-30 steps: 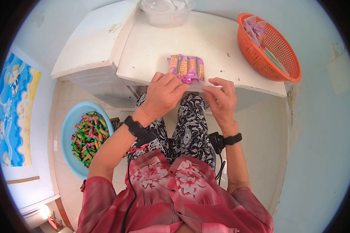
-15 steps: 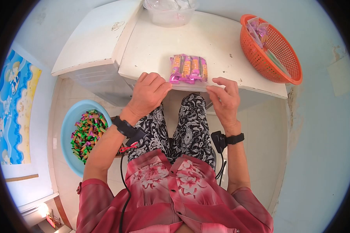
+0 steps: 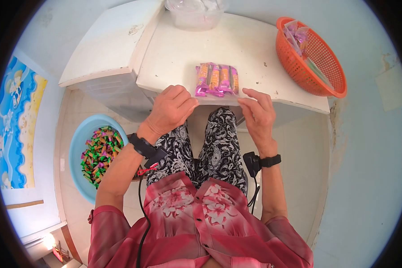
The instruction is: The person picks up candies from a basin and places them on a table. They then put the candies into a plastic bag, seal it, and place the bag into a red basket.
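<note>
Packet: a clear bag (image 3: 216, 101) of purple-wrapped snack sticks (image 3: 214, 79), standing side by side in a row, lies at the front edge of the white desktop (image 3: 241, 49); its flat, unfilled end reaches over that edge toward the person.
Left hand: the left hand (image 3: 171, 110) is narrow, fingers curled and thumb pressed in, pinching the left corner of the clear bag.
Right hand: the right hand (image 3: 258, 112) is at the opposite corner, forefinger bent above the thumb; whether the tips are closed on the film, I cannot tell.
Desktop, far side: a clear plastic tub (image 3: 195, 18) with clear material inside.
Desktop, right: an orange basket (image 3: 290, 63), tilted, holding purple packets (image 3: 296, 35).
Desktop, left: a raised white cabinet top (image 3: 105, 44) adjoins it.
Floor, left: a light-blue basin (image 3: 77, 163) of green- and purple-wrapped sticks (image 3: 101, 154).
</note>
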Tool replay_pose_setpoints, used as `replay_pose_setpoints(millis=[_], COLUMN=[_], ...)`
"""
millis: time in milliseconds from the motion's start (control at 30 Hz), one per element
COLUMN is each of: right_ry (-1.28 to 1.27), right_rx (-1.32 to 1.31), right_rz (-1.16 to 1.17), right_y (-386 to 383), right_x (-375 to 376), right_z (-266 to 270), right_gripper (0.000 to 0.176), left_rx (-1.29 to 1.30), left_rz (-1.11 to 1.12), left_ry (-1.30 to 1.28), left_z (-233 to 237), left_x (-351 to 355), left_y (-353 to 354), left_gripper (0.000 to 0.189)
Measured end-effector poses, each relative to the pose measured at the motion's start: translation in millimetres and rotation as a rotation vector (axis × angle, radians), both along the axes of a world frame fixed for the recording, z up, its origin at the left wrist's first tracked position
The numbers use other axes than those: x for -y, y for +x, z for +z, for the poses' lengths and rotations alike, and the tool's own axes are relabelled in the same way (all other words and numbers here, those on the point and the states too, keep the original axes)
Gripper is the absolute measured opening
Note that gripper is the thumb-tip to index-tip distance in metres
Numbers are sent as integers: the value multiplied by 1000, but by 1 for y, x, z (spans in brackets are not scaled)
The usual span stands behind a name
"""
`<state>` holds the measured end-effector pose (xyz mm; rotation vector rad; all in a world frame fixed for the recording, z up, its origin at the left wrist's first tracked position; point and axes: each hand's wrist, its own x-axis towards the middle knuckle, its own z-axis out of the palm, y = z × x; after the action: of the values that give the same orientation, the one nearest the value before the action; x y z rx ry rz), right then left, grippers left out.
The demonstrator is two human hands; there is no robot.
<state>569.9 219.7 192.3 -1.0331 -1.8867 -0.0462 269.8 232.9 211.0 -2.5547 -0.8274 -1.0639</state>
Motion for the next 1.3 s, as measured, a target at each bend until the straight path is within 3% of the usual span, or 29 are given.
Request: replay_pose_setpoints(millis=[267, 467, 867, 1167, 1300], right_ry=[83, 171, 226, 274, 248], right_rx=[152, 148, 192, 75, 29], right_rz=[-12, 32, -89, -35, -31], right_y=[-23, -62, -20, -11, -12], right_x=[20, 6, -10, -68, -84], right_z=[24, 19, 22, 85, 103], right_gripper=[35, 32, 24, 14, 13], left_rx=[-22, -43, -7, 302, 396], left_rz=[-37, -24, -23, 28, 35], left_ry=[-2, -18, 2, -52, -199], left_z=[8, 14, 21, 71, 82], left_x=[4, 5, -2, -55, -73], left_y=[-2, 5, -6, 5, 4], left_gripper=[24, 24, 20, 9, 7])
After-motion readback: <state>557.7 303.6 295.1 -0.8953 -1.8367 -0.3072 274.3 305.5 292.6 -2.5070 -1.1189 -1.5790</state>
